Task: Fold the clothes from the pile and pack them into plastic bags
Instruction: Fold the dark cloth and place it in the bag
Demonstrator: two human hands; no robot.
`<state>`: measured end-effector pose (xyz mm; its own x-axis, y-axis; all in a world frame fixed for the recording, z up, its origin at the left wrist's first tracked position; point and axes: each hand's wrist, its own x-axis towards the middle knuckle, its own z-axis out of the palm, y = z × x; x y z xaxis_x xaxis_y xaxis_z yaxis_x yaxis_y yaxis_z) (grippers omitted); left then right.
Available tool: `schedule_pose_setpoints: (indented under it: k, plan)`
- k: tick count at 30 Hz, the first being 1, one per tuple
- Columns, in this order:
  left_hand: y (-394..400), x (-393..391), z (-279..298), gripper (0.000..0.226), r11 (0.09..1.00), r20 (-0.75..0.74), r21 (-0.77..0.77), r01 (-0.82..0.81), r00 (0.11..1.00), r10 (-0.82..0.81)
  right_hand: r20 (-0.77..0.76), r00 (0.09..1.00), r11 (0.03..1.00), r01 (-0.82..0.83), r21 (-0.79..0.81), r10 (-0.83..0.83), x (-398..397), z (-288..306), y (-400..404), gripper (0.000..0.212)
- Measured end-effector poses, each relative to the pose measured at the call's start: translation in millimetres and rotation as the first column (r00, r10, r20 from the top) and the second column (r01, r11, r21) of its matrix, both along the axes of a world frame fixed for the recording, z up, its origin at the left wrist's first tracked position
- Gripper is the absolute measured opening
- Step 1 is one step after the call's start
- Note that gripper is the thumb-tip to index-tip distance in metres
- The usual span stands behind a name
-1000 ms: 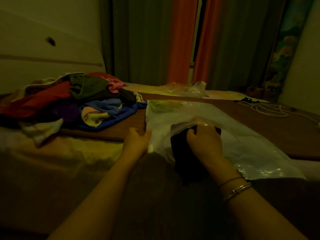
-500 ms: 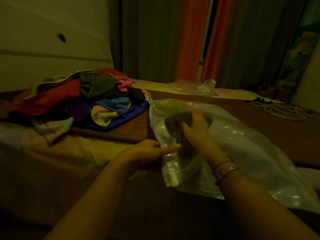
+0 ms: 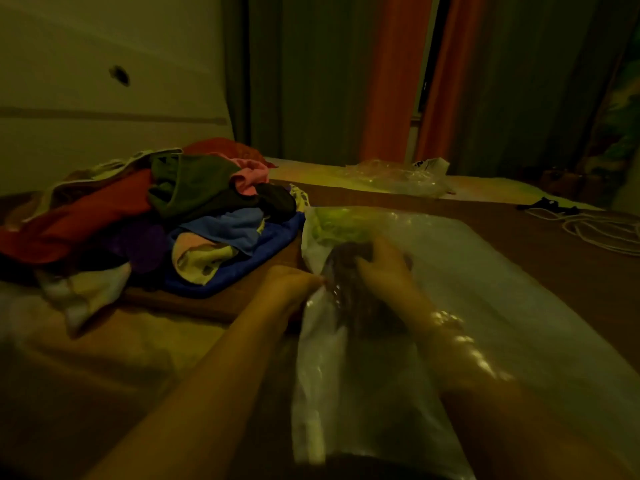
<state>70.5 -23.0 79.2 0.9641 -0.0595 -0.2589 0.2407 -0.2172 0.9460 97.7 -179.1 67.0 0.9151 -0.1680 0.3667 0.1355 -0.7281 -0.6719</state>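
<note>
While your right forearm is sunk well into the clear plastic bag (image 3: 519,306), the film drapes over your wrist and clings to it; judge it thin, slick and limp, so it will slide and bunch rather than stay open by itself. Your right hand (image 3: 381,268) sits inside the bag with its fingers curled over the dark folded garment (image 3: 349,261), holding it from above; the cloth looks soft and light, likely to unfold if you take it by one corner, so keep your grasp across the whole folded bundle and let it go only when it lies flat on the bag's floor. Your left hand (image 3: 287,282) is just outside, at the bag's left edge beside the garment, fingertips brought together on the film; it appears to pinch the plastic, though the blur leaves the exact hold uncertain; that edge is the sensible place to hold, since tension there should keep the mouth from collapsing. Further in, something pale green (image 3: 332,223) already lies at the bag's far end. To the left, the pile of clothes (image 3: 166,220) waits unfolded on the bed (image 3: 554,258); beyond, more crumpled plastic bags (image 3: 398,174) lie near the curtains (image 3: 388,81).
</note>
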Motion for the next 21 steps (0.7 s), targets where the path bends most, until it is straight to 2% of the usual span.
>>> schedule_pose_setpoints:
  k: [4,7,9,11,13,15,17,18,20,21]
  plan:
    - [4,-14,2,0.014,0.977,-0.037,0.052,0.209,0.978,-0.207,0.043,0.997,0.998,0.067,-0.008,-0.067,38,4,10,0.013]
    - [16,-11,-2,0.019,0.972,-0.075,0.039,0.23,0.971,-0.227,0.06,0.997,0.998,0.046,-0.04,-0.043,53,-1,12,0.017]
    - [21,-1,-3,0.034,0.98,-0.097,-0.042,0.194,0.976,-0.197,0.066,0.998,1.0,0.012,0.015,-0.013,56,-7,10,0.011]
    - [22,15,-3,0.045,0.986,-0.113,-0.154,0.067,0.99,-0.085,0.038,0.999,1.0,-0.013,0.023,0.012,59,-11,7,0.012]
    - [19,37,-4,0.04,0.968,-0.093,-0.242,-0.073,0.994,0.052,-0.013,0.998,0.996,-0.07,-0.049,0.069,60,-4,5,0.011]
    - [12,59,-7,0.042,0.97,-0.051,-0.198,-0.139,0.99,0.132,-0.069,0.986,0.981,-0.159,-0.114,0.152,59,8,2,0.019]
    - [7,83,-16,0.051,0.982,-0.02,-0.129,-0.14,0.99,0.138,-0.115,0.972,0.969,-0.217,-0.121,0.204,63,17,0,0.023]
    - [6,91,-18,0.043,0.984,0.002,-0.114,-0.137,0.99,0.139,-0.112,0.975,0.969,-0.208,-0.132,0.194,68,18,0,0.022]
    - [4,100,-18,0.016,0.993,0.039,-0.081,-0.088,0.995,0.091,0.003,0.994,0.981,-0.106,-0.165,0.108,82,16,3,0.018]
    - [4,103,-20,0.018,0.996,0.035,-0.072,-0.054,0.998,0.056,0.099,0.994,0.988,-0.027,-0.149,0.042,88,12,7,0.018]
